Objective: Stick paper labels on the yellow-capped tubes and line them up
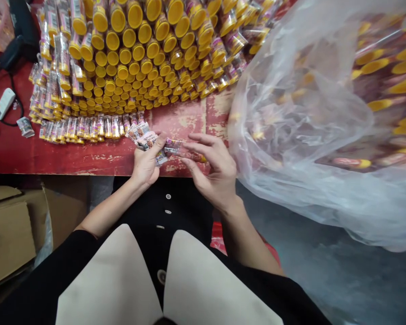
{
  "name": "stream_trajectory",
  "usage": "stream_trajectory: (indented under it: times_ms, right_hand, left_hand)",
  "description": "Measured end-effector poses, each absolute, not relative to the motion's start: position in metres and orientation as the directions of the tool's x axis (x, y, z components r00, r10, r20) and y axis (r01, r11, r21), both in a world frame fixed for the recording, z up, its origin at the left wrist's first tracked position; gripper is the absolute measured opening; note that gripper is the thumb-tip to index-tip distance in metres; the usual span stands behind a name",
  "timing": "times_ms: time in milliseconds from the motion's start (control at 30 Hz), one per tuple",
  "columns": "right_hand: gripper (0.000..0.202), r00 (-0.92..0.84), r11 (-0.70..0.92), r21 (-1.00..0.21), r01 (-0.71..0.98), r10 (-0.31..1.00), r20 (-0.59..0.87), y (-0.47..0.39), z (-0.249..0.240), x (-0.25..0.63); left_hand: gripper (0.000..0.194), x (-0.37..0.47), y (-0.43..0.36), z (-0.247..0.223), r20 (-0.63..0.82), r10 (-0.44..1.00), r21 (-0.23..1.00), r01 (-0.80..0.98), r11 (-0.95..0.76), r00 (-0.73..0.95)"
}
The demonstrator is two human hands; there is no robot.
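Note:
My left hand is closed around a fanned bunch of small printed cards, thumb on top. Beside it, at the table's front edge, is a clear plastic tube with printing on it and what looks like a yellow end toward the right. My right hand hovers around this tube with thumb and fingers apart; no firm grip shows. Part of the tube is hidden behind the right fingers. Just beyond the left hand runs a row of small wrapped tubes with yellow caps.
A large stack of yellow-capped tubes fills the table's back. On the right bulges a clear plastic bag with more capped tubes. A black handheld device with a cord lies left on the red table. Cardboard boxes stand below left.

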State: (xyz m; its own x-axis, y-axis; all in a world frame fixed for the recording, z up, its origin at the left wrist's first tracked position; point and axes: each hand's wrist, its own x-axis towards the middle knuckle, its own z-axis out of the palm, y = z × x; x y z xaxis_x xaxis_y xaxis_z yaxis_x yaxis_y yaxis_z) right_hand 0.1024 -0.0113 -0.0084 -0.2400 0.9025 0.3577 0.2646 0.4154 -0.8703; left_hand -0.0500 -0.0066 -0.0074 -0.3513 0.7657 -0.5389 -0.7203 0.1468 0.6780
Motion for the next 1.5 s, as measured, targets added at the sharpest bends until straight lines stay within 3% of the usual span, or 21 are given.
stream_trajectory:
  times_ms: [233, 333, 567, 800, 1100, 1333, 1500]
  right_hand:
    - [0.044, -0.103, 0.106, -0.994, 0.041, 0.989, 0.102, -0.012, -0.017, 0.091]
    - [0.032, -0.016, 0.100, -0.993, 0.062, 0.995, 0.099, -0.015, -0.023, 0.078]
    - [0.034, -0.119, 0.242, -0.941, 0.238, 0.968, 0.220, -0.018, -0.016, 0.098]
    - [0.029, -0.156, 0.466, -0.856, 0.226, 0.884, 0.440, -0.024, -0.010, 0.105]
    - [0.038, -0.194, 0.594, -0.671, 0.444, 0.795, 0.575, -0.027, -0.007, 0.114]
    - [0.057, -0.369, 0.552, -0.779, 0.298, 0.819, 0.439, -0.032, -0.001, 0.115]
    - [0.048, -0.176, 0.481, -0.848, 0.223, 0.876, 0.450, -0.033, -0.013, 0.102]
  left_hand:
    - [0.034, -0.042, -0.013, -0.007, -0.475, 0.819, 0.696, -0.707, 0.126, -0.322]
    - [0.031, -0.038, -0.014, -0.008, -0.487, 0.787, 0.697, -0.712, 0.088, -0.379]
    - [0.038, -0.049, -0.005, -0.017, -0.569, 0.700, 0.667, -0.740, 0.087, -0.431]
    - [0.035, -0.045, -0.007, -0.015, -0.507, 0.731, 0.740, -0.665, 0.098, -0.457]
    - [0.040, -0.042, -0.013, -0.008, -0.478, 0.798, 0.724, -0.679, 0.122, -0.367]
    - [0.048, -0.044, -0.023, -0.002, -0.489, 0.845, 0.681, -0.701, 0.215, -0.215]
    - [0.048, -0.045, -0.029, -0.005, -0.452, 0.871, 0.731, -0.640, 0.238, -0.193]
